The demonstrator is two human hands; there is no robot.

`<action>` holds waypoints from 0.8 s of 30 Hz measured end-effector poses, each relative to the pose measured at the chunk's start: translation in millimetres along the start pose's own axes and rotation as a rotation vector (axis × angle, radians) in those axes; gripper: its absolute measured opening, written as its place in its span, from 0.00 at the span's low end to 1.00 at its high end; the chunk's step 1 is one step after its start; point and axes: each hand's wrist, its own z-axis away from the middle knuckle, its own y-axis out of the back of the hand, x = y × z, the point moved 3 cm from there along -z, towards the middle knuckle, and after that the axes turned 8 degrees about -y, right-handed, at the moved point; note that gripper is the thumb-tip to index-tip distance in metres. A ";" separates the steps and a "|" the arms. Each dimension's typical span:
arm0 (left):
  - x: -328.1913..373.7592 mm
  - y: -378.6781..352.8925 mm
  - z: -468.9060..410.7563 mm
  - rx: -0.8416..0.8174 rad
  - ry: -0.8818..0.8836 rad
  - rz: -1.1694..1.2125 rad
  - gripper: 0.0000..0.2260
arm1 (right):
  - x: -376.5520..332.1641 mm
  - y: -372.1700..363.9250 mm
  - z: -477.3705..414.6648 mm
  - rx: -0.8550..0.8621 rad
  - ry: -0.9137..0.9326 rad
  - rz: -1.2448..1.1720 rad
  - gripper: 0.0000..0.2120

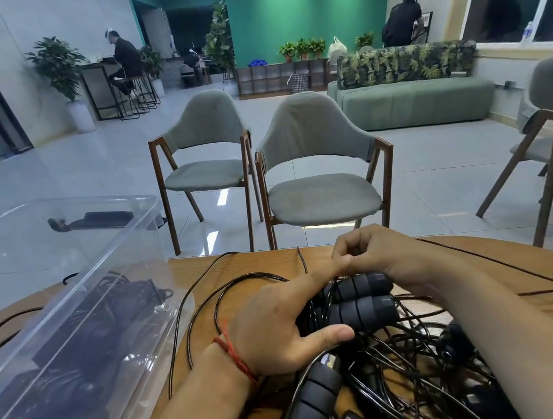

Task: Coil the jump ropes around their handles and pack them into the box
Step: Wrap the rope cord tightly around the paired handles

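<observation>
Two black foam handles [361, 301] of one jump rope lie side by side in my left hand [281, 326], whose fingers wrap under them while the thumb lies in front. Just above the handles, my right hand [373, 253] pinches the thin black cord [303, 258] with curled fingers. A tangle of black jump ropes [408, 377] and more handles [311, 408] covers the wooden table [257, 263] near me. The clear plastic box [72, 301] stands at the left, with coiled black ropes [108, 318] inside.
Loose cord loops [190, 308] trail across the table between the box and my hands. Two grey chairs [319, 177] stand beyond the table's far edge, a third at the right. People sit far off in the room.
</observation>
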 end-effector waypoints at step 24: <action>-41.9 0.7 12.5 0.780 0.613 0.714 0.28 | -1.7 -41.1 -11.5 0.321 0.156 0.669 0.12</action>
